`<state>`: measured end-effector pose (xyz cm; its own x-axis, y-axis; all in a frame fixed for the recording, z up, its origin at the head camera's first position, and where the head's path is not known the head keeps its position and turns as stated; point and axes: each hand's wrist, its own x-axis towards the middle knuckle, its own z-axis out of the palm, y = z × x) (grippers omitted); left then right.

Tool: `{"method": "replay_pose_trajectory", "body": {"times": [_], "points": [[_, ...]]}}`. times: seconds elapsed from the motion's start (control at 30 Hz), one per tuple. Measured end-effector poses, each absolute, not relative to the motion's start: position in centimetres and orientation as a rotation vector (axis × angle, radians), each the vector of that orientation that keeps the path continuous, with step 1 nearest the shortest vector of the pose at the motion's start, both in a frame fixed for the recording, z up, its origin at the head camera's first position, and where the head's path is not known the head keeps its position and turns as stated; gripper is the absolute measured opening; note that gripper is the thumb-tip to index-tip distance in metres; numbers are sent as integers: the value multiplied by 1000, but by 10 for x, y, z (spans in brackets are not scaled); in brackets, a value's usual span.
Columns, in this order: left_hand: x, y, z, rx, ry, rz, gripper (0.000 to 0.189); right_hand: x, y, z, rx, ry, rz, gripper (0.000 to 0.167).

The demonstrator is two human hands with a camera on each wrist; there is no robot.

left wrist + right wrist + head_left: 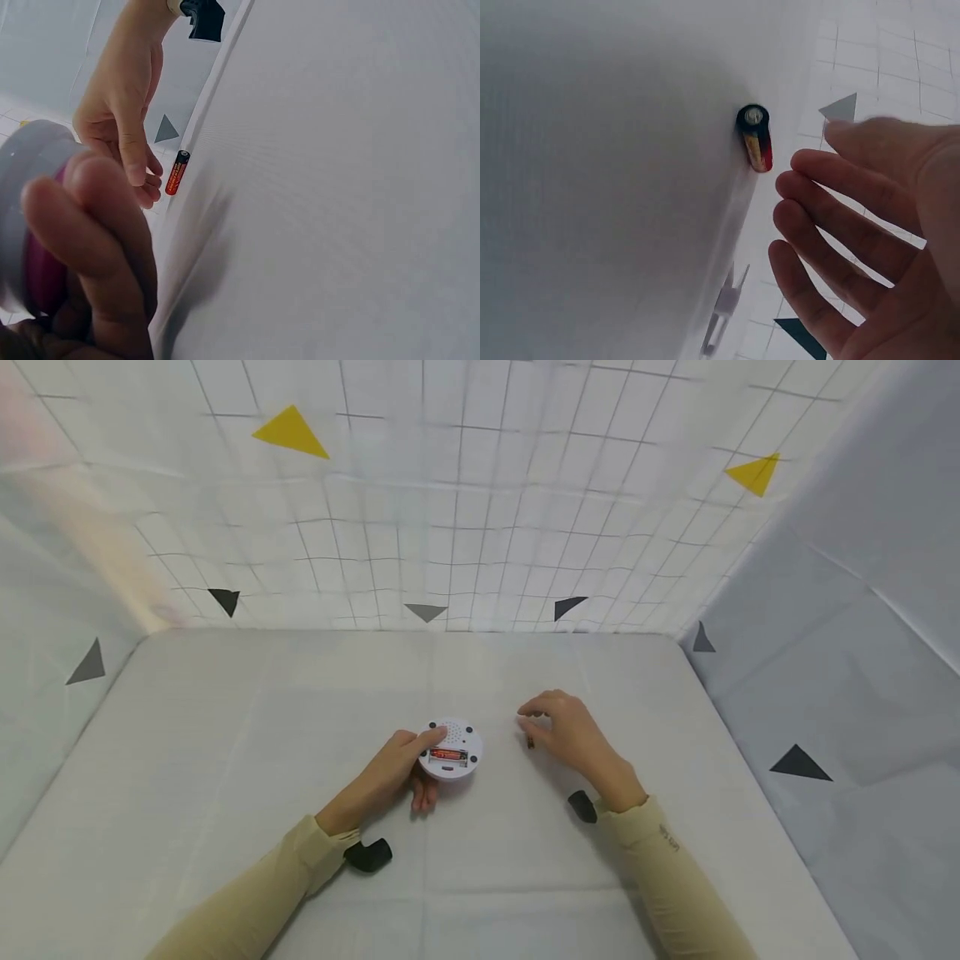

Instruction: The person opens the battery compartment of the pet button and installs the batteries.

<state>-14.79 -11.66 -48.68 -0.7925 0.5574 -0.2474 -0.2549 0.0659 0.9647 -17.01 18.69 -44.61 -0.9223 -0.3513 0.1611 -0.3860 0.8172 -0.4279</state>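
My left hand (397, 768) grips a round white device (456, 772), thumb on its upper face and fingers beneath. That face shows small holes, dark feet and an uncovered battery compartment with a red battery (448, 754) inside. A pinkish-purple part of the device (46, 274) shows behind the fingers in the left wrist view. My right hand (566, 731) is over the table with its fingers apart and slightly bent, holding nothing. Close by its fingertips, a loose red and black battery (756, 142) lies on the table; the right wrist view shows a gap between them.
A small pale piece with thin prongs (726, 301) lies beyond the battery; its kind is unclear. The white-covered table (300, 710) meets a gridded white back wall (495, 502) and a grey sheet (847, 693) on the right. Black wrist mounts (369, 856) hang under both sleeves.
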Motion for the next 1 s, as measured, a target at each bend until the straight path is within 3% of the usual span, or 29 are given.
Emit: {"method": "replay_pose_trajectory", "body": {"times": [0.17, 0.53, 1.0], "points": [[-148, -118, -486, 297, 1755, 1803, 62, -173, 192, -445, 663, -2947, 669, 17], [-147, -117, -486, 294, 1750, 1806, 63, -171, 196, -443, 718, -3023, 659, 40], [-147, -117, -484, 313, 1749, 1804, 63, -169, 190, -445, 865, -2973, 778, 20]]}}
